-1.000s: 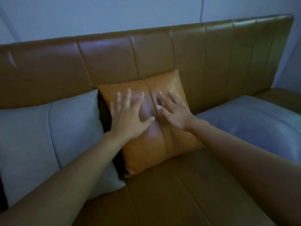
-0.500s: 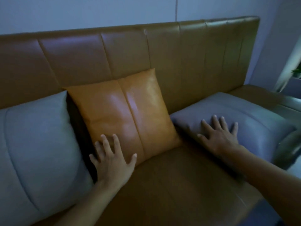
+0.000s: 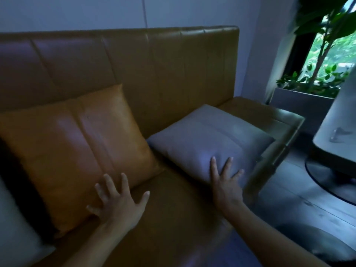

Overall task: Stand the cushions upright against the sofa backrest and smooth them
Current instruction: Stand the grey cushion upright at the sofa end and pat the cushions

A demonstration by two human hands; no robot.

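An orange leather cushion (image 3: 77, 147) stands upright against the brown sofa backrest (image 3: 173, 70). A grey cushion (image 3: 208, 139) lies flat on the seat at the sofa's right end. My right hand (image 3: 226, 182) rests spread on the near corner of that grey cushion. Hovering over the seat, my left hand (image 3: 119, 201) has its fingers apart, with the fingertips at the orange cushion's lower edge. At the far left, a pale grey cushion (image 3: 17, 234) shows only in part, also leaning against the backrest.
The sofa's right armrest (image 3: 277, 132) ends beside a white lamp shade (image 3: 339, 120) with a round base on the grey floor (image 3: 300, 199). A planter with green plants (image 3: 323, 74) stands by the window at the back right.
The view has swung right. My right hand slid toward the near corner of the flat grey cushion. My left hand moved right along the orange cushion's lower edge.
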